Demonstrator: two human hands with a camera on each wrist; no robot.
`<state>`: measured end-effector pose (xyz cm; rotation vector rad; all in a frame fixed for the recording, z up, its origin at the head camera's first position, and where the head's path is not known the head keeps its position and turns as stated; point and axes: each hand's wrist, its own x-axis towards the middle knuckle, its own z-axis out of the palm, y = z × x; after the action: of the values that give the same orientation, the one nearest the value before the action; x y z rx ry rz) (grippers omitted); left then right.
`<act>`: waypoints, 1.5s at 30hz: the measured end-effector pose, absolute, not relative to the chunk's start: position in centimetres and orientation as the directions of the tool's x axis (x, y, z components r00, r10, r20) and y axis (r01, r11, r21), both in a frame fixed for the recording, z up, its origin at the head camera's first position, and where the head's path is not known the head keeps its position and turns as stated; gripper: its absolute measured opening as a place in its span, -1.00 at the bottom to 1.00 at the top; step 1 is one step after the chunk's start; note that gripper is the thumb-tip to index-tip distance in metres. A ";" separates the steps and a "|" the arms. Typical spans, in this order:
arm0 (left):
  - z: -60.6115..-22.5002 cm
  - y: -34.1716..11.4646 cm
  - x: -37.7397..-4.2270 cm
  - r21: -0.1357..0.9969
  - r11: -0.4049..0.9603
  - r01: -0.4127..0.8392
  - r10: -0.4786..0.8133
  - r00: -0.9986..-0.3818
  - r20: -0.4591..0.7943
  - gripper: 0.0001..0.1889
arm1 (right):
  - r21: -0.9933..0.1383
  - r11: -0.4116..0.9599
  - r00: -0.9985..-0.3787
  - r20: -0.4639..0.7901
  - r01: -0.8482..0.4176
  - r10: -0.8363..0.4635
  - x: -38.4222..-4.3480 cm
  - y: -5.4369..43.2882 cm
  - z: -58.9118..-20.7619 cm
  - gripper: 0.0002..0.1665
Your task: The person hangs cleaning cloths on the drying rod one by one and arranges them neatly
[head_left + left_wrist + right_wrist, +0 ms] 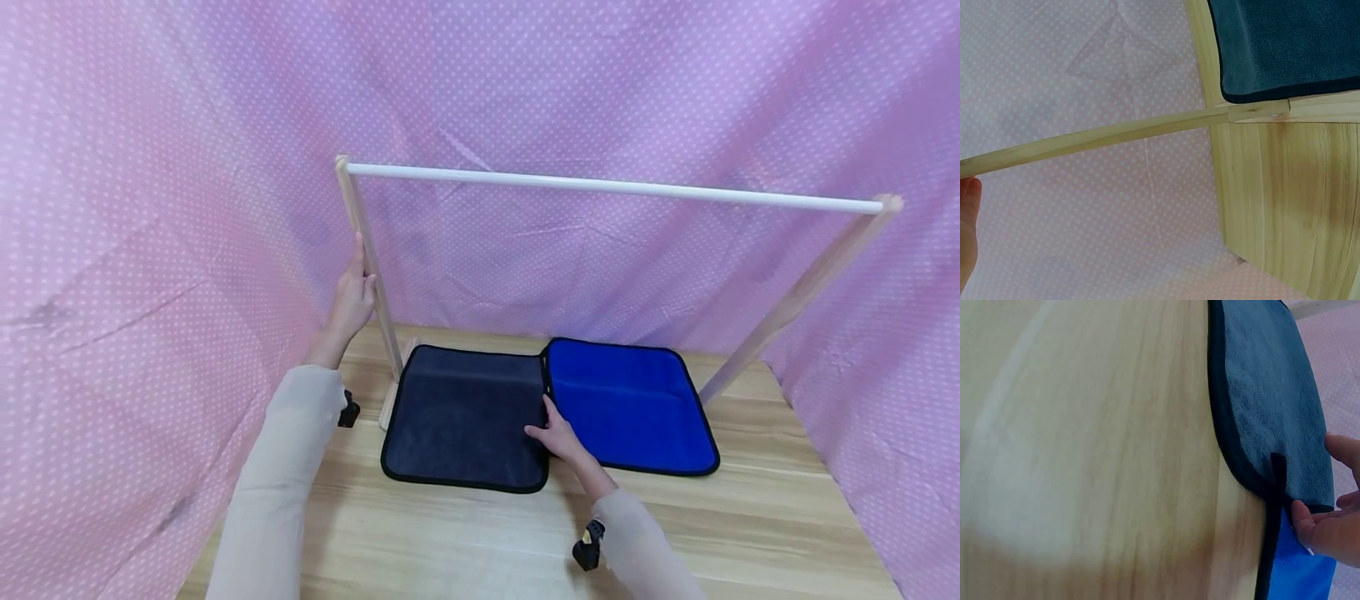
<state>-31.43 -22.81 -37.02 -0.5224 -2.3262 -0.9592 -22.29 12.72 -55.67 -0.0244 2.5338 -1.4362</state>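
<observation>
In the head view my left hand (352,293) touches the left wooden post (375,283) of a rack, its index finger straight along it. The left wrist view shows fingertips (974,187) meeting the post's edge. A dark grey towel (468,417) with black edging lies flat in front of the rack. To its right lies a blue towel (633,404), also black-edged. My right hand (561,437) rests over their meeting edges, thumb and index finger spread. In the right wrist view a short black tab (1279,472) lies at the grey towel's corner.
The rack's white bar (615,183) spans to a right wooden post (806,292). A light wooden tabletop (450,533) lies below. Pink dotted curtain (525,75) hangs behind and at both sides. Black wrist devices are seen near both sleeves.
</observation>
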 end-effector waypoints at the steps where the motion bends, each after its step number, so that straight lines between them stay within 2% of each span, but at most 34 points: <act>1: -37.0 -22.8 -31.4 0.513 0.666 0.542 0.137 -0.765 0.630 -0.26 | -0.852 0.513 -0.973 -0.197 0.110 -0.120 -22.4 12.7 -55.6 -0.11; 7: -37.1 -22.7 -31.4 0.508 0.658 0.556 0.139 -0.753 0.644 -0.22 | -0.886 0.433 -0.967 -0.234 0.170 -0.100 -23.1 12.8 -55.5 -0.21; 10: -37.2 -22.7 -31.4 0.496 0.656 0.568 0.150 -0.743 0.653 -0.20 | -0.897 0.407 -0.962 -0.242 0.171 -0.130 -23.3 13.0 -55.6 -0.28; 15: -37.3 -22.6 -31.6 0.473 0.652 0.592 0.156 -0.716 0.681 -0.16 | -0.887 0.444 -0.955 -0.228 0.124 -0.188 -23.3 13.3 -55.7 -0.38; 19: -37.2 -22.7 -31.7 0.485 0.656 0.578 0.152 -0.731 0.665 -0.22 | -0.872 0.476 -0.961 -0.218 0.112 -0.173 -23.4 13.2 -55.4 -0.46; 31: -37.2 -22.6 -31.6 0.483 0.662 0.573 0.152 -0.734 0.662 -0.23 | -0.904 0.426 -0.990 -0.025 -0.036 -0.137 -24.0 11.7 -51.5 -0.61; 45: -37.2 -22.7 -31.8 0.478 0.671 0.566 0.141 -0.731 0.668 -0.24 | -0.888 0.357 -0.939 0.192 -0.290 -0.285 -24.9 10.0 -45.1 -0.61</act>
<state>-31.81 -22.66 -37.17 -0.5432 -2.2832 -0.9262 -24.87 9.97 -45.14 -0.5494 2.5917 -1.6963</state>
